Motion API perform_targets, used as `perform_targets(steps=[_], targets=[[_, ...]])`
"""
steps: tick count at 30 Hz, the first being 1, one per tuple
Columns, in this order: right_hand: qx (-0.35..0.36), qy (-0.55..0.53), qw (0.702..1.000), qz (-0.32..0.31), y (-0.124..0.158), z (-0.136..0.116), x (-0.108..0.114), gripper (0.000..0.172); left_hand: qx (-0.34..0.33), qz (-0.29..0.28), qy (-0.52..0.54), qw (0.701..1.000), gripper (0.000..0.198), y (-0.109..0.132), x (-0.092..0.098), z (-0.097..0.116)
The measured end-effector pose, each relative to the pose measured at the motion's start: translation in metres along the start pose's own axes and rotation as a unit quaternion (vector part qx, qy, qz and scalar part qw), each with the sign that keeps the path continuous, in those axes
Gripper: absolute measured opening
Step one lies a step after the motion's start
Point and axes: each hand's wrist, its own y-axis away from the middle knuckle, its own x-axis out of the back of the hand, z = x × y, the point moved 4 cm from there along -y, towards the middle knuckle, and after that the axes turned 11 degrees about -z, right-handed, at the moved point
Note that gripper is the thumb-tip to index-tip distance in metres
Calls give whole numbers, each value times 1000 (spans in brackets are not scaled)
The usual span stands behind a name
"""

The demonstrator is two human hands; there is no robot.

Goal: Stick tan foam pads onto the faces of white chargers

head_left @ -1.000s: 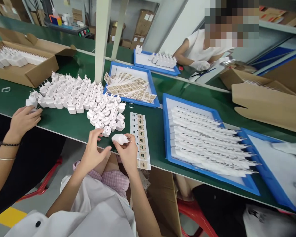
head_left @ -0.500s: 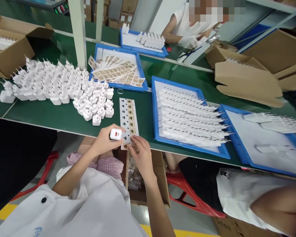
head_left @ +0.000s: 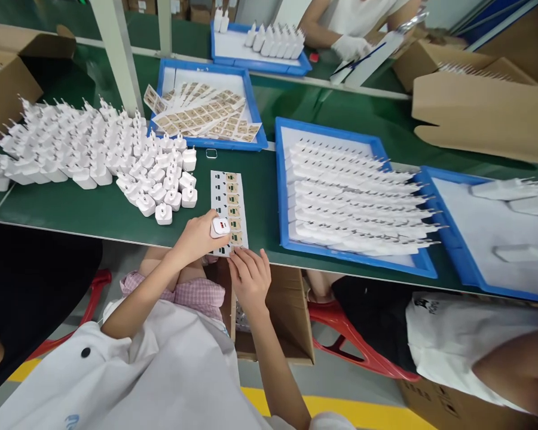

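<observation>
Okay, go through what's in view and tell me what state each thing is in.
Left hand: closed around the charger.
White wall charger: gripped, port end up, red showing in the port.
Label strip: lying flat, tan labels on it.
Right hand: open, fingertips on the strip's lower end.
Loose chargers: heaped, prongs up.
Blue tray: full, chargers in neat rows.

Wall chargers left of the label strip; charger tray right
</observation>
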Motion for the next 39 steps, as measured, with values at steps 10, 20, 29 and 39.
perform_targets(steps=[10, 20, 29, 39], targets=[[67, 43, 997, 24, 3, -3, -3, 12, 7, 11, -83, 996, 21, -5, 0, 4], [36, -14, 999, -32, -2, -3, -1, 24, -2, 14, -80, 997, 27, -10, -5, 4], [-69, -177, 965, -182, -30, 21, -3, 24, -43, -44, 23, 998, 27, -19, 5, 11], [-103, -251, 931, -244, -55, 21, 7, 14, -15, -33, 50, 998, 30, -7, 9, 1]])
